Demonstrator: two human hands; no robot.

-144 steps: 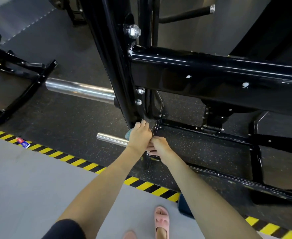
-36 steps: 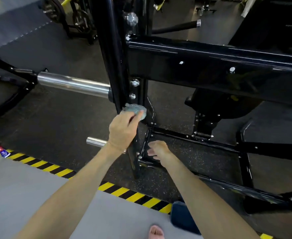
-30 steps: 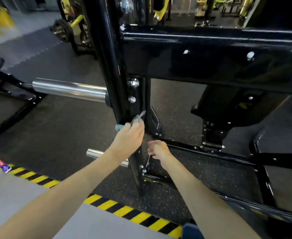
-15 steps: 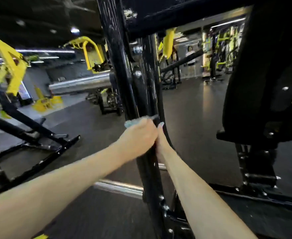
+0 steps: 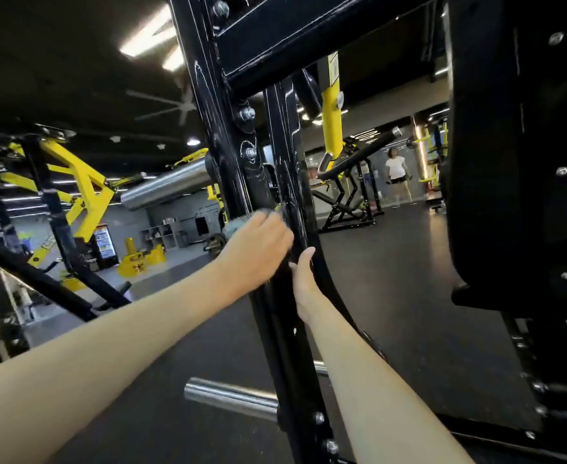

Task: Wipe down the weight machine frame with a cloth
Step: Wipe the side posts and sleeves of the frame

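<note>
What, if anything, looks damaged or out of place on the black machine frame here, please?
The glossy black steel upright carries pale streaks and squiggles above the grey-blue cloth gripped in the left hand; whether scratches or wet smears, I cannot tell. Nothing else stands out.

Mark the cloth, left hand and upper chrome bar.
cloth [image 5: 238,225], head view, teal edge above knuckles.
left hand [image 5: 258,251], head view, back of hand.
upper chrome bar [image 5: 164,187], head view, mid-length.

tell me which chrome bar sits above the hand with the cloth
The thick upper chrome bar, jutting left from the black upright above the left hand and cloth. The thinner lower chrome bar sits near the floor.
</note>
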